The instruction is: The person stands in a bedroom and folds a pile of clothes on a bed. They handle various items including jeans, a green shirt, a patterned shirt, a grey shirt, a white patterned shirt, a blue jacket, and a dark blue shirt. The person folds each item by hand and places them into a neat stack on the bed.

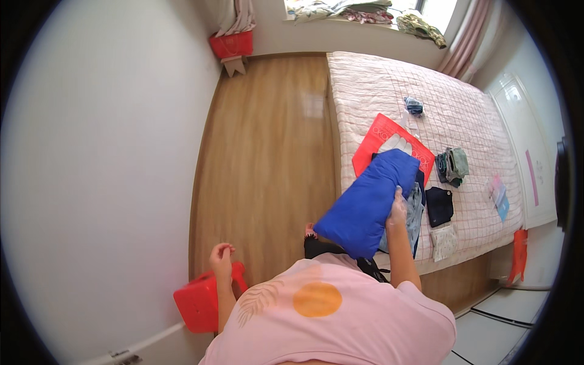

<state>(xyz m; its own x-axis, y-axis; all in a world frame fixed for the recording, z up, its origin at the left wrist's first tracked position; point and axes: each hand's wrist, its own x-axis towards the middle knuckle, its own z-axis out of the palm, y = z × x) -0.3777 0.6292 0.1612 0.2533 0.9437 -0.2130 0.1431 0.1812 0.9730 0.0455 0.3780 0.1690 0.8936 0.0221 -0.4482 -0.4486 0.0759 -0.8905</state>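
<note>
Right hand clasps blue folded cloth; left hand loosely curled, empty.

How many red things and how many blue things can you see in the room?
Red: 4, the stool, the flat bag on the bed, the basket by the far wall, and the thing at the bed's corner.
Blue: 2, the big bundle in the right hand, and the small bundle.
Total: 6
</note>
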